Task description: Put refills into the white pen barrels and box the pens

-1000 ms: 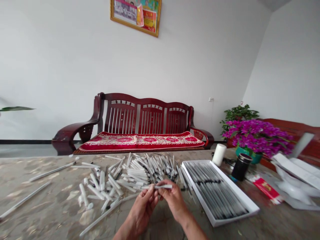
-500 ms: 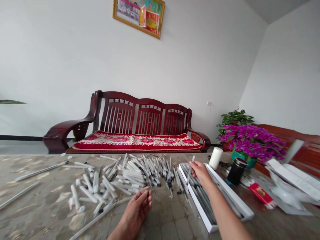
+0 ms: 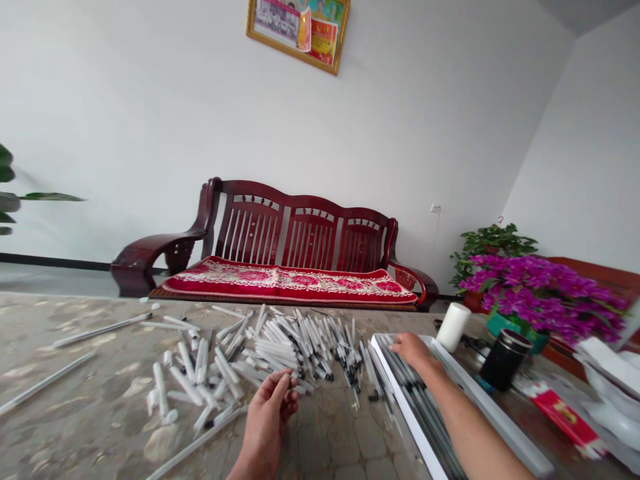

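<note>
Low in front of me, my left hand (image 3: 271, 403) is closed, thumb against the curled fingers; whether anything small sits between them I cannot make out. It is at the near edge of a loose pile of slim white pen-like tubes (image 3: 277, 353), many with black ends. To the right lies a long white open box (image 3: 407, 417) filled with grey, dark-tipped pen-like sticks (image 3: 425, 407). My right hand (image 3: 414, 351) reaches over its far end with curled fingers down among the sticks. What those fingers grip is hidden.
Long thin rods (image 3: 47, 383) lie on the patterned table at left. Beyond the box stand a white roll (image 3: 454, 327), a black cup (image 3: 506, 360) and purple flowers (image 3: 545, 293). A red packet (image 3: 565, 413) lies at right. A wooden sofa (image 3: 305, 233) is behind the table.
My right hand has lowered into the far end of the box; the upright pen-like tube it held is out of sight. My left hand stays closed. The view has swung slightly left.
</note>
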`<state>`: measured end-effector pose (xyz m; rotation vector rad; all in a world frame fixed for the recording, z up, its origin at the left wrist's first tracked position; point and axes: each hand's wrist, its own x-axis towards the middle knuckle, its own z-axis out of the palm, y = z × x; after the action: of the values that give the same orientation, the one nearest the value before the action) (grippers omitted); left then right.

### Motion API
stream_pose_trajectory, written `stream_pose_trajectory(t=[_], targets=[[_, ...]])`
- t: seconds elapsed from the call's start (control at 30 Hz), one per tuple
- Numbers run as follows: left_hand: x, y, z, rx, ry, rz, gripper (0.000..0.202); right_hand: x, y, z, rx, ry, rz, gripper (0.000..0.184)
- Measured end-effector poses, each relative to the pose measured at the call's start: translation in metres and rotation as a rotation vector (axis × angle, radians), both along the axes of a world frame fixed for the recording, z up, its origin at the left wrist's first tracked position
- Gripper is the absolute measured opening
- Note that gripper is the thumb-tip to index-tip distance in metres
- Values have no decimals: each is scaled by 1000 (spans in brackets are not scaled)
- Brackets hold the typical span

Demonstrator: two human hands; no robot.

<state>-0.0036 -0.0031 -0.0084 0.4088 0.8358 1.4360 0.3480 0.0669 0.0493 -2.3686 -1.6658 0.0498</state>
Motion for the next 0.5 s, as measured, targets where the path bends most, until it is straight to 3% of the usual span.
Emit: stream_pose_trajectory(t=[0.13, 0.3, 0.37, 0.5], targets=[[4, -1, -3, 110, 206, -9, 42, -32, -6, 7, 53, 11, 93, 19], [9, -9, -10, 234, 472, -189, 31, -131, -22, -1, 78, 145, 391, 25], [8, -12, -12, 244, 502, -168, 29, -173, -33, -7, 99, 194, 507, 23], [-1, -11, -11, 198, 453, -55, 23, -226, -46, -18, 96, 98, 481, 17]])
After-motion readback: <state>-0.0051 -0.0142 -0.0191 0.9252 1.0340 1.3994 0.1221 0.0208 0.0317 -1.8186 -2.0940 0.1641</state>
